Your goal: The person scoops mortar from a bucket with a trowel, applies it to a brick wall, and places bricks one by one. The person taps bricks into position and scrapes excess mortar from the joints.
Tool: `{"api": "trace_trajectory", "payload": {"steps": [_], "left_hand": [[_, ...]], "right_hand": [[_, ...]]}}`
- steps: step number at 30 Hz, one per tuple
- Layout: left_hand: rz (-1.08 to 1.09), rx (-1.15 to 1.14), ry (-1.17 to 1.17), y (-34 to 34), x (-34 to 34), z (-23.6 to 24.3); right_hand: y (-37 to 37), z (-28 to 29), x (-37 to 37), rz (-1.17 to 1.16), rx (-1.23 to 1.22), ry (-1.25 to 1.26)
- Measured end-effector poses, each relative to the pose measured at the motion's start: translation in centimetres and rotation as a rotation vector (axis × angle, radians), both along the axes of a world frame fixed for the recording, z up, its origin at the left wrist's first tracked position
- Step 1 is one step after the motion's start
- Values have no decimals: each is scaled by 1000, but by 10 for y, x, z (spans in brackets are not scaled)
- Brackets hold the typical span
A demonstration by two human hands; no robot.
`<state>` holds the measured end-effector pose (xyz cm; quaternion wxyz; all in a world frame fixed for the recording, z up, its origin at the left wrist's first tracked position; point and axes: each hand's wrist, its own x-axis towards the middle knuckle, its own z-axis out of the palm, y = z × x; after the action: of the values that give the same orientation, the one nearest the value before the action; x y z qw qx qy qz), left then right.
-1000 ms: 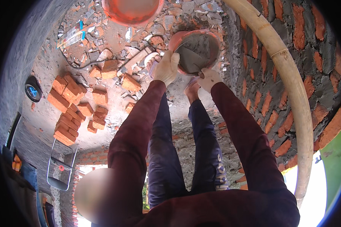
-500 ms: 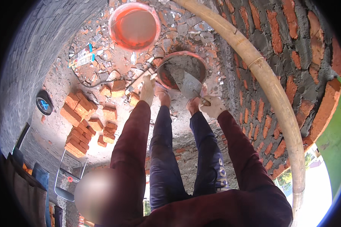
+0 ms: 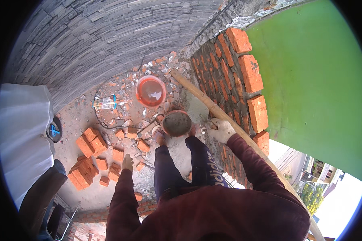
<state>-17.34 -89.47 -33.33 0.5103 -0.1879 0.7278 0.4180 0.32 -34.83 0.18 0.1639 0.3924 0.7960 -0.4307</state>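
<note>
My right hand [image 3: 221, 131], in a pale glove, is closed round the handle of a trowel [image 3: 198, 108]. The grey blade is raised beside the bamboo pole and the brick wall [image 3: 225, 76]; whether mortar lies on it I cannot tell. A round tub of wet mortar [image 3: 177, 123] stands between my feet, left of the blade. Down by my left side, my gloved left hand [image 3: 127, 163] is apart from everything, its fingers stretched out. Nearest to it are loose orange bricks [image 3: 114, 171] on the floor.
A bamboo pole [image 3: 237, 124] slants across on my right, before the wall. Beyond the tub stands a red bucket [image 3: 150, 91] of cloudy liquid amid rubble. Stacked bricks [image 3: 83, 172] lie left, near a black round object [image 3: 54, 130]. A person's dark sleeve [image 3: 42, 193] shows lower left.
My right hand has lifted the trowel out of the mortar tub towards the wall. My left hand has drawn back from near the tub. The view has shifted, showing more wall and green panel.
</note>
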Motion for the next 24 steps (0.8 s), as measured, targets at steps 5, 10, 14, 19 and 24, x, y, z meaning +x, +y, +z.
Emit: {"api": "trace_trajectory", "payload": {"steps": [5, 10, 14, 19, 24], "left_hand": [[186, -173, -67, -14, 30, 81], [436, -233, -180, -37, 110, 122], [556, -274, -284, -3, 148, 151], [601, -197, -217, 63, 171, 194], [481, -82, -164, 152, 135, 236]], "right_hand": [[46, 37, -31, 18, -242, -92], [125, 39, -73, -144, -632, -189], [256, -11, -93, -528, -1003, -46], [227, 78, -89, -613, -455, -30], [189, 17, -40, -261, 173, 124]]}}
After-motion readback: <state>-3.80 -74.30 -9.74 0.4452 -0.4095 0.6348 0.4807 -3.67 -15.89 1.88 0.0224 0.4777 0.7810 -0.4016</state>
